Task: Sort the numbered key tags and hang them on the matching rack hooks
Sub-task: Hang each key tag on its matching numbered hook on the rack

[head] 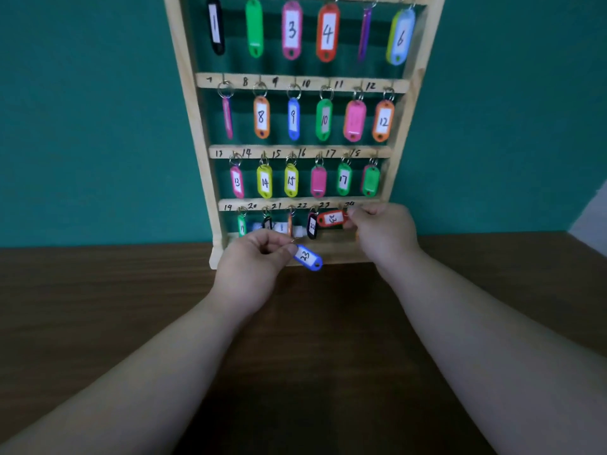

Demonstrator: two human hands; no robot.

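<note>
A wooden key rack [203,133] stands upright on a dark wooden table [98,307], with numbered rows of hooks and coloured tags hanging on them. My left hand [253,267] pinches the ring of a blue tag marked 23 [308,257], held low in front of the rack's base. My right hand [384,231] pinches the ring end of a red tag [331,219], which lies sideways at the bottom row near the hooks marked 23 and 24. A black tag marked 22 [312,225] hangs just left of it.
The teal wall [82,110] rises behind the rack. Upper rows carry tags 1 to 18, some turned edge-on or blank side out. The bottom row holds a green tag [242,225], a black one [267,222] and an orange one [290,224].
</note>
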